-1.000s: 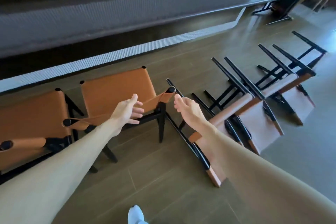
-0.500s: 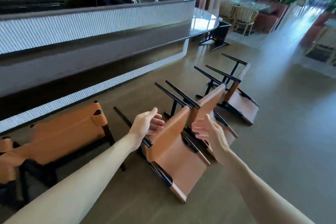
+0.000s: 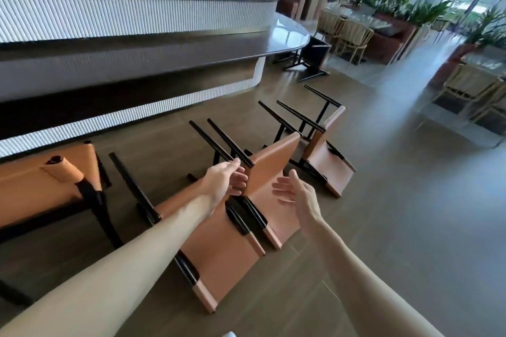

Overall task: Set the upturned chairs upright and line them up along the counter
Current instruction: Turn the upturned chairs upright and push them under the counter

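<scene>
Three tan leather chairs with black frames lie upturned on the floor, legs pointing up toward the counter (image 3: 153, 46): the nearest chair (image 3: 219, 252), a middle chair (image 3: 273, 164) and a far chair (image 3: 334, 164). One tan chair (image 3: 35, 189) stands upright at the left by the counter. My left hand (image 3: 224, 180) hovers with loosely curled fingers at the left edge of the middle chair's seat, beside a black leg tip; contact cannot be told. My right hand (image 3: 295, 194) is spread open just right of that seat, holding nothing.
A dark chair (image 3: 312, 57) stands at the counter's rounded end. Wicker chairs (image 3: 353, 35), tables and planters fill the back right. More wicker chairs (image 3: 471, 90) sit at the right edge. Bare wood floor stretches to the right of the upturned chairs.
My view swung right and up from the upright chairs to the upturned ones. Both hands moved forward, from above the nearest chair to either side of the middle chair's seat.
</scene>
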